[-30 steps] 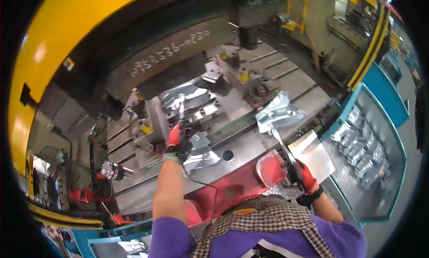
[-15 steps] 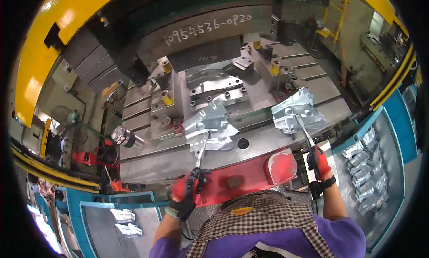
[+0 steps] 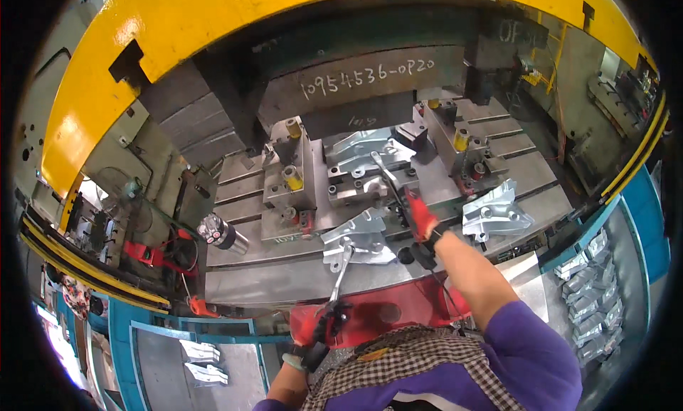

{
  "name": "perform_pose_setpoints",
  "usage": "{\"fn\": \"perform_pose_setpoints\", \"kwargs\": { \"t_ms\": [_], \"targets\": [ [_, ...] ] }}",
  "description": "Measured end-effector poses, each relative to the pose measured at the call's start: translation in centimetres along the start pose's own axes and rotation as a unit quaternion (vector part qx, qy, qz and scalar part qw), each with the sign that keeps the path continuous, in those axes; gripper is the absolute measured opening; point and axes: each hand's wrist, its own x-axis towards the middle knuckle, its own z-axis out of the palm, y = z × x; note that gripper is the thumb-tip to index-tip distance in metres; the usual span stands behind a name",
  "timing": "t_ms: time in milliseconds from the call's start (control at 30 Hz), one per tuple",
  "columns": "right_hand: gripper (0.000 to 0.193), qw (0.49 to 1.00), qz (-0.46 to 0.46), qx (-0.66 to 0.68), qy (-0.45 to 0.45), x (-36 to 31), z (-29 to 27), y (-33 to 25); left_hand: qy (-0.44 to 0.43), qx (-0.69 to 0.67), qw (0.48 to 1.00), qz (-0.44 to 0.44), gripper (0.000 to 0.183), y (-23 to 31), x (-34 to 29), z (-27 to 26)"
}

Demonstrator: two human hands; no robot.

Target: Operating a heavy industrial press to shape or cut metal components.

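My left hand [image 3: 321,326], in a red and black glove, is closed around a metal pick-up rod [image 3: 340,279]. The rounded tip of that rod rests on a shiny stamped sheet-metal part [image 3: 370,249] at the front of the press bed. Reaching forward, my right hand [image 3: 420,215] grips a similar pick-up rod [image 3: 386,171], its tip at another stamped part [image 3: 356,155] lying on the die [image 3: 363,190]. I cannot tell whether that tip touches. A third stamped part [image 3: 498,215] sits on the bed to the right, touched by neither hand.
Die blocks with yellow-banded posts [image 3: 292,178] flank the die. A dark upper die [image 3: 370,80] hangs above. A steel tumbler [image 3: 226,235] stands at the bed's left. Stamped parts lie in the right bin [image 3: 629,297] and left tray [image 3: 160,361]. A red panel [image 3: 405,304] lines the front.
My right hand has moved its rod off the right-hand part, forward and left to the part on the die. The left rod stays on its part. The view has shifted.
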Motion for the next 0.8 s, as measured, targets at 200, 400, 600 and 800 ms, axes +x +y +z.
{"fn": "perform_pose_setpoints", "kwargs": {
  "t_ms": [200, 400, 600, 800],
  "targets": [
    [0.066, 0.951, -0.104, -0.29, -0.04, 10.8, 0.5, 0.3, 0.024, -0.082, 0.992, -0.091, 0.035, -1.4, -2.0, -1.5],
    [0.058, 0.867, -0.174, -0.462, 0.06, 7.2, 1.2, -1.7, -0.109, 0.081, 0.988, -0.076, 0.036, -1.2, -2.1, -3.4],
    [0.061, 0.89, -0.055, -0.419, -0.168, -8.0, -7.7, 0.0, -0.186, 0.175, 0.952, -0.168, 0.046, -6.0, -4.5, -6.5],
    [0.051, 0.853, -0.063, -0.441, -0.271, -22.5, -18.8, 9.6, -0.093, 0.608, 0.78, 0.114, 0.054, -6.7, -6.2, -5.0]
  ]
}}
